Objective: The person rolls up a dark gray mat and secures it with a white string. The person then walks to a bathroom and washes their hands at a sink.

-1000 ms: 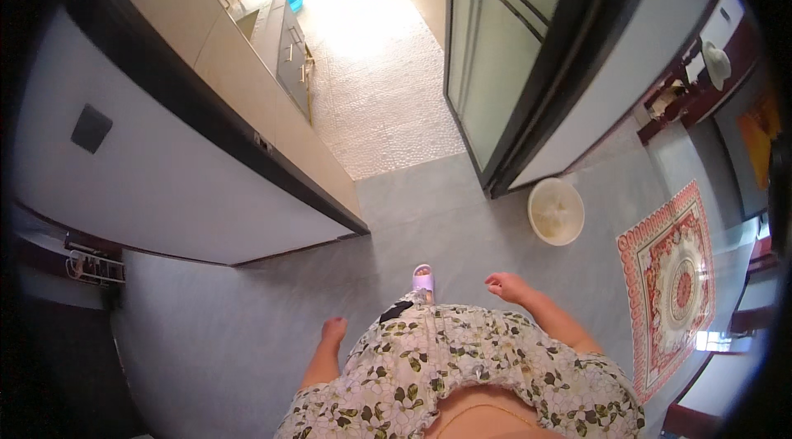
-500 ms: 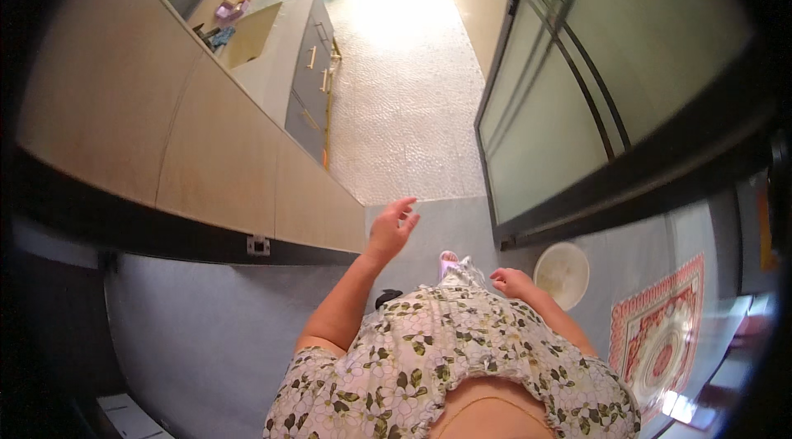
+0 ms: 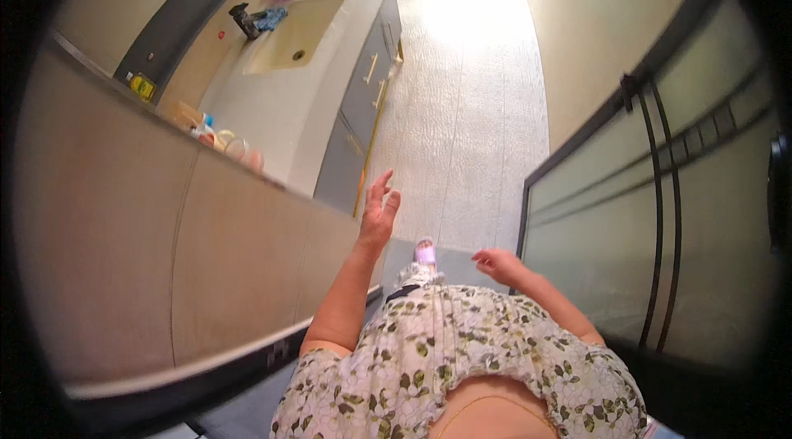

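One left hand (image 3: 379, 216), empty, fingers parted; gold-handled, flat-fronted grey cabinet (image 3: 337, 167) just ahead and leftward. One right hand (image 3: 500, 266), fingers loosely bent; black-framed, frosted-glass door (image 3: 590, 233) apart from it, rightward.

floor: pale textured floor (image 3: 466, 109) inside, grey floor (image 3: 455, 264) at threshold
walls: beige left wall (image 3: 239, 266) with visible seams, plain beige right wall (image 3: 602, 35)
door: frosted glass door (image 3: 598, 220), dark frame (image 3: 573, 152), right side
vanity: white counter (image 3: 285, 101), inset beige basin (image 3: 307, 26), grey cabinet (image 3: 360, 105) below, gold-toned handles (image 3: 371, 68)
light: strong glare, far end
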`<state>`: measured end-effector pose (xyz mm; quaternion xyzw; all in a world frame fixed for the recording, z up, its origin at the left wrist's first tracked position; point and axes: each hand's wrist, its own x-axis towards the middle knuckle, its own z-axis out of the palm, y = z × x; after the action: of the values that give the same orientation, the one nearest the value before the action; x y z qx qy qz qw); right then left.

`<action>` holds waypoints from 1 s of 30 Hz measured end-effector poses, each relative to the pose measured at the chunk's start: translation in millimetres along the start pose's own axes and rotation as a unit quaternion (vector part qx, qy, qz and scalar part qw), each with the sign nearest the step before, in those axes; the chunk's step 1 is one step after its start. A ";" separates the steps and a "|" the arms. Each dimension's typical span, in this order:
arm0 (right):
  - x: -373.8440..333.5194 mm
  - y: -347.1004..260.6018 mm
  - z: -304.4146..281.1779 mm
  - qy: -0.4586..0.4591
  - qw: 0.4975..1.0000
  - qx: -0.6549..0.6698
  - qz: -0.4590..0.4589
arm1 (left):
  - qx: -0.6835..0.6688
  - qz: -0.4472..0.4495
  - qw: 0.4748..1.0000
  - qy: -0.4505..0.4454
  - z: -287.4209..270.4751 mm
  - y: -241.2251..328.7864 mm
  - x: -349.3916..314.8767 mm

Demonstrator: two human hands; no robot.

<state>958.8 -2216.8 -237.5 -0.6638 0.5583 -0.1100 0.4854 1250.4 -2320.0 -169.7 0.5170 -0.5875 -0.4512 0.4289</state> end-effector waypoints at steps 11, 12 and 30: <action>158.6 -14.9 -135.8 -0.027 0.999 0.010 0.017 | -0.362 0.016 0.928 0.084 -31.9 70.5 218.6; 172.9 -14.3 -151.8 -0.035 0.999 0.013 0.010 | -0.411 0.024 0.906 0.094 -36.0 72.7 238.7; 552.0 -182.4 -367.8 -0.066 0.939 -0.088 -0.326 | -0.600 0.159 0.707 0.340 -169.5 37.1 465.7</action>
<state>1015.9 -2893.9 -130.6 -0.8551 0.2854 -0.1688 0.3986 1361.4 -2795.6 -78.1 0.1682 -0.0808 -0.4275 0.8846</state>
